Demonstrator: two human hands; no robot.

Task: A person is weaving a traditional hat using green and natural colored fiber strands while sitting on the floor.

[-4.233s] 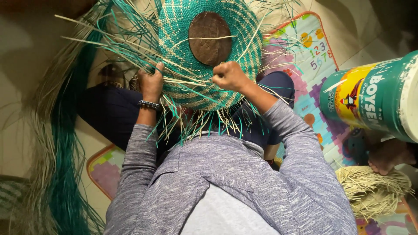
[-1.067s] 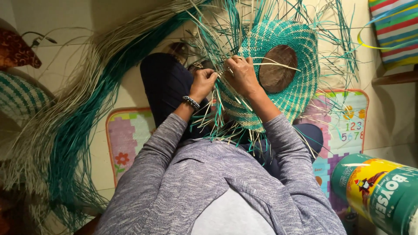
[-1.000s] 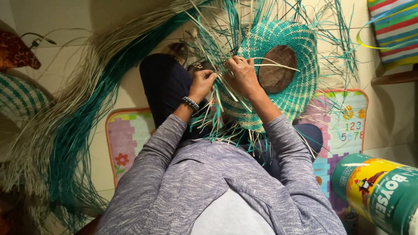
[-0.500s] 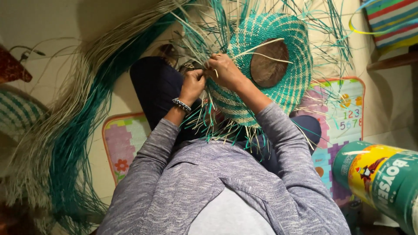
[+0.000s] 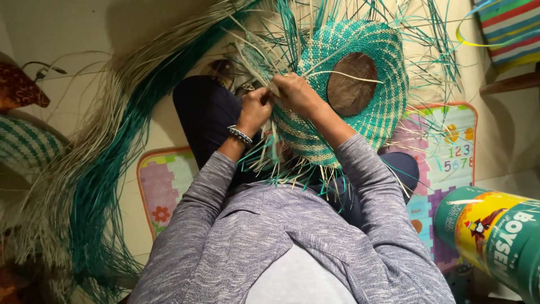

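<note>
A round teal and cream woven piece [image 5: 360,121] with a dark brown centre rests on my lap, loose straw strips sticking out all around its rim. Both hands meet at its left edge. My left hand [image 5: 254,110], with a beaded bracelet on the wrist, pinches strips there. My right hand [image 5: 293,93] reaches across the weave and grips strips at the same spot. My grey sleeves fill the lower part of the view.
A long bundle of teal and natural straw [image 5: 95,186] sweeps down the left. A colourful play mat [image 5: 444,146] lies under me. A green and yellow can [image 5: 495,236] stands at lower right. Another woven piece [image 5: 25,146] lies at far left, striped fabric [image 5: 509,28] at top right.
The view has shifted so the woven piece sits further right and higher than four seconds ago. Both hands have come together at its left rim and keep working the strips.
</note>
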